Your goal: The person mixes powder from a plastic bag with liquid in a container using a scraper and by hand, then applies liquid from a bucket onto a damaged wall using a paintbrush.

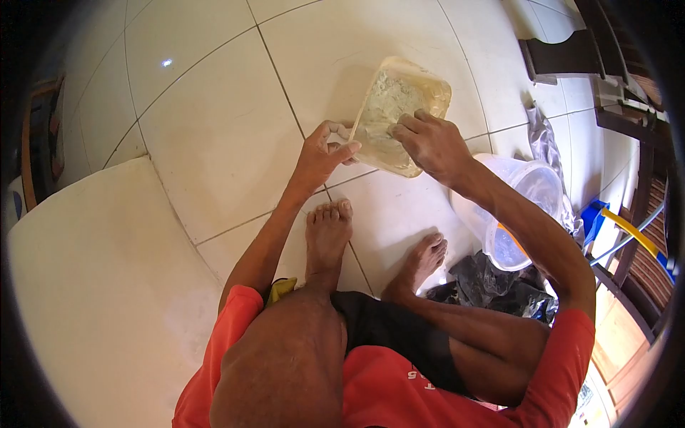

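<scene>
A translucent, yellowish rectangular tub (441,91) is tilted above the tiled floor, with pale greenish-white paste (385,100) inside it. My left hand (330,151) grips the tub's left edge, thumb on the rim and fingers around the outside. Over the tub's lower right part, my right hand (432,145) is closed, with its fingertips down at the paste. Whatever those fingers hold, if anything, is hidden. Pale residue coats the fingers of both hands.
A clear round bucket (524,187) stands on the right near black plastic bags (492,289). Farther right are a blue and yellow tool (628,228) and dark wooden furniture (571,53). A pale smooth surface (107,285) fills the lower left. My bare feet rest on the floor tiles (214,143).
</scene>
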